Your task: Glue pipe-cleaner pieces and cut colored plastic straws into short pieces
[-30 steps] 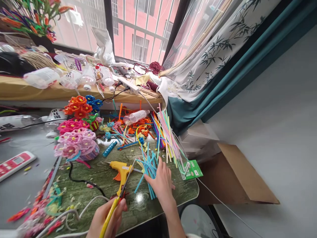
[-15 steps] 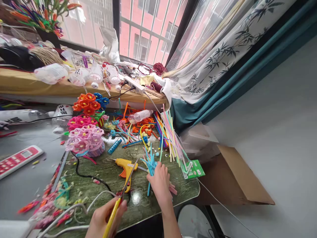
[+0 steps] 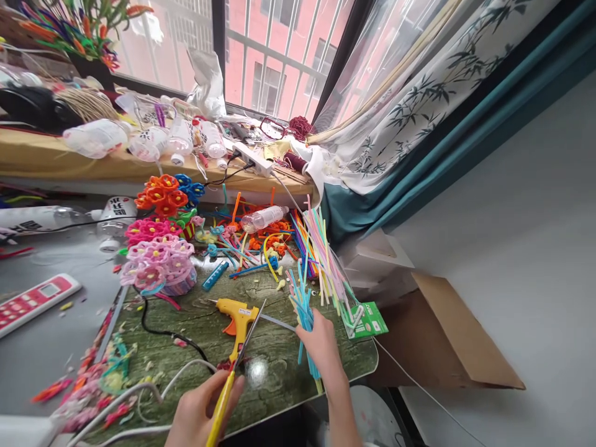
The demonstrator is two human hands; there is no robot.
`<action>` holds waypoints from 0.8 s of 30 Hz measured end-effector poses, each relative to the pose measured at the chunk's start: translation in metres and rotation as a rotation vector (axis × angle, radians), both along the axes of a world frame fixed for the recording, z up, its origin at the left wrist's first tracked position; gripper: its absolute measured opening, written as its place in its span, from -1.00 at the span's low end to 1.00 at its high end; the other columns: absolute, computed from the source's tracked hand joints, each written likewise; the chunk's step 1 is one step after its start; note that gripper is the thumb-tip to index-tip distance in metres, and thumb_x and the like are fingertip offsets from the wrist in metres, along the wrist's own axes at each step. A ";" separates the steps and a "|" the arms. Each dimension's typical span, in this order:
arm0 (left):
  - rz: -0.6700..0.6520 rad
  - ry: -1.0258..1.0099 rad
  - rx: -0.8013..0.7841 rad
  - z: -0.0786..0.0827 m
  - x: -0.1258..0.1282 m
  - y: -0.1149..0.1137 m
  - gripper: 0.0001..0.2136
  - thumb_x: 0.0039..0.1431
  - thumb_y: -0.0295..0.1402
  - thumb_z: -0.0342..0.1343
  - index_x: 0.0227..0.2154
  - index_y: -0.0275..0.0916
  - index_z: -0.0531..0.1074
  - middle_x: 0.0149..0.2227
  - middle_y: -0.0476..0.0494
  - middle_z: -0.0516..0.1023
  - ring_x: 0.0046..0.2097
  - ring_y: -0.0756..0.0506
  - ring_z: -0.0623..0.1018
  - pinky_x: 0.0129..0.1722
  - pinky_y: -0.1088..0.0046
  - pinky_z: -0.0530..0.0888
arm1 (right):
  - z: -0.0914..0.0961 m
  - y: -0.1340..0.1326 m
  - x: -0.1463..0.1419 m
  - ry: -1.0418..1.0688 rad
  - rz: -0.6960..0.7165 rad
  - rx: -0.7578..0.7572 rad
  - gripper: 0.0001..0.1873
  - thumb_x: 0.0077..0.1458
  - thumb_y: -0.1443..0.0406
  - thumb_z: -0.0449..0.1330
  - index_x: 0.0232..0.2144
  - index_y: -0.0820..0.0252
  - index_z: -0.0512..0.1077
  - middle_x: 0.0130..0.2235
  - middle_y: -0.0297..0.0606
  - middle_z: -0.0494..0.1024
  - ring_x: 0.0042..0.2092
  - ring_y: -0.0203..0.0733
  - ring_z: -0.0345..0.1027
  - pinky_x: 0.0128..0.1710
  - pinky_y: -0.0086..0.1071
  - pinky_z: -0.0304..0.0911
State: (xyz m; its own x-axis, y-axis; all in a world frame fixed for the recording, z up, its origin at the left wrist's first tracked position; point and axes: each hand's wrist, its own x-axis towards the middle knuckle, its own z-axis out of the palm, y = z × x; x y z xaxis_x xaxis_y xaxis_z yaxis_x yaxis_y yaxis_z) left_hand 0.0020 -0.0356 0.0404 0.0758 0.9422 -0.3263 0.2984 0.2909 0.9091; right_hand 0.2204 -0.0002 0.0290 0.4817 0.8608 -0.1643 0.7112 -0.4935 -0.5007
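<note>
My right hand point(image 3: 323, 347) is closed round a bundle of blue straws point(image 3: 303, 307), lifted off the green table point(image 3: 274, 366) with the tips fanning upward. My left hand point(image 3: 200, 413) grips yellow-handled scissors point(image 3: 233, 369) near the table's front edge, blades pointing up toward a yellow glue gun point(image 3: 235, 313) lying on the tabletop.
A pack of pastel straws point(image 3: 326, 261) lies to the right of the bundle, ending in a green label point(image 3: 370, 320). Pink, orange and blue pipe-cleaner flowers point(image 3: 158, 248) stand at the left. A black cable point(image 3: 167, 332) and white cord cross the table. A red remote point(image 3: 35, 301) is at far left, with cardboard point(image 3: 447, 335) on the floor at right.
My right hand has gathered the blue straws from the tabletop and raised them as a bundle, moving slightly right. My left hand with the scissors has stayed almost still.
</note>
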 end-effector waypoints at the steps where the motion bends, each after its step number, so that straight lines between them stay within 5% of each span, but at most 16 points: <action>1: -0.027 0.030 0.031 -0.001 -0.001 0.002 -0.55 -0.01 0.14 0.06 -0.58 -0.19 0.38 -0.74 0.16 0.10 -0.68 0.06 0.13 -0.70 0.57 0.14 | 0.003 -0.002 0.003 0.013 -0.007 0.021 -0.91 -0.02 0.35 0.15 -0.41 0.18 0.45 -0.51 -0.27 0.51 -0.44 -0.14 0.38 -0.43 -0.41 0.15; 5: -0.198 0.268 0.172 -0.010 -0.001 0.010 -0.66 0.09 -0.02 0.03 -0.57 -0.17 0.42 -0.67 0.07 0.36 -0.60 0.00 0.36 -0.57 0.57 0.29 | 0.020 -0.010 0.012 0.121 -0.020 0.139 -0.84 0.02 0.28 0.13 -0.34 0.20 0.47 -0.52 -0.30 0.51 -0.48 -0.17 0.36 -0.46 -0.41 0.19; 10: -0.359 0.616 0.161 -0.018 0.013 0.014 -0.77 0.15 -0.26 -0.07 -0.37 -0.16 0.49 -0.45 -0.09 0.63 -0.41 -0.14 0.62 -0.40 0.48 0.42 | 0.034 -0.023 0.024 0.364 -0.133 0.409 -0.75 -0.02 0.17 0.21 -0.35 0.23 0.49 -0.47 -0.29 0.55 -0.45 -0.17 0.39 -0.42 -0.39 0.27; 16: -0.531 0.831 0.137 -0.018 0.048 0.009 -0.70 0.21 -0.38 -0.09 -0.06 -0.28 0.42 -0.12 -0.27 0.63 -0.09 -0.23 0.62 -0.16 0.35 0.48 | 0.039 -0.035 0.033 0.635 -0.275 0.553 -0.69 -0.05 0.10 0.28 -0.30 0.17 0.49 -0.35 -0.24 0.61 -0.36 -0.09 0.49 -0.34 -0.34 0.38; 24: -0.633 0.965 0.312 -0.034 0.092 0.013 -0.70 0.26 -0.52 -0.18 -0.09 -0.35 0.43 -0.26 -0.26 0.63 -0.22 -0.15 0.64 -0.26 0.42 0.50 | 0.034 -0.024 0.020 0.621 -0.287 0.720 -0.72 -0.08 0.11 0.28 -0.37 0.17 0.46 -0.34 -0.20 0.59 -0.32 -0.07 0.51 -0.29 -0.32 0.45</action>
State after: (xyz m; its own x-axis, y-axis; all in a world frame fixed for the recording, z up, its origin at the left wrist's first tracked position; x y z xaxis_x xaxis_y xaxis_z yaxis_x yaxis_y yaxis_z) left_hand 0.0943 -0.0230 0.0067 0.4048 0.8745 -0.2673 0.9073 -0.3478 0.2362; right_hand 0.2404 -0.0243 0.0628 0.6930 0.7186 0.0582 0.1221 -0.0375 -0.9918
